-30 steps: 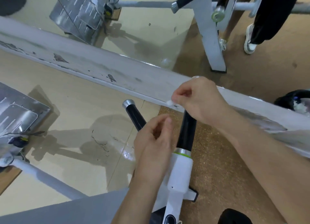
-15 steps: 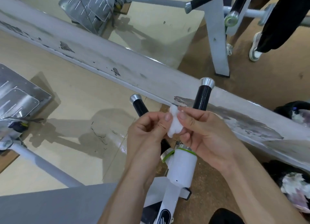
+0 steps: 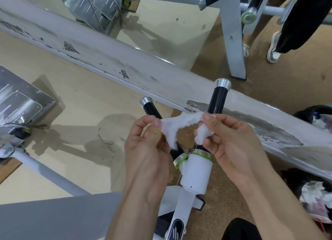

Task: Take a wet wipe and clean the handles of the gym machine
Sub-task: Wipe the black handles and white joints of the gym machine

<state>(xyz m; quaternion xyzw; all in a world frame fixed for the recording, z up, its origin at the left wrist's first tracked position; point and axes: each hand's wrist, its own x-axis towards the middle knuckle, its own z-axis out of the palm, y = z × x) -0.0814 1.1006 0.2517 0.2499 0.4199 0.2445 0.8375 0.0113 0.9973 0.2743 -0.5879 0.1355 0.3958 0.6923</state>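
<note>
A long scuffed white beam (image 3: 125, 63) is running slantwise across the floor, and the gym machine (image 3: 195, 171) is standing just on the near side of it, its white post rising toward the camera. Two black handles with chrome caps are branching from the top of that post. The taller handle (image 3: 218, 99) is reaching up over the beam's near edge. The lower handle (image 3: 152, 110) is leaning away to the left, its lower part hiding behind the left hand (image 3: 145, 142).

Both hands are hovering just above the post's top, clear of either handle. A second ago the right hand (image 3: 231, 137) was wrapping the top of the taller handle; that handle is now standing bare. The wet wipe (image 3: 179, 124), a tight wad between the fingertips half a second ago, is now being drawn out into a stretched strip. The left hand is pinching one end between thumb and forefinger, its other fingers curling in. The right hand is pinching the other end, with a bunched lump gathering under its thumb.

The person is probably opening up a fresh face of the wipe, which suggests one handle's pass is ending and the next wipe is being prepared. Which handle that will be, I cannot tell.
</note>
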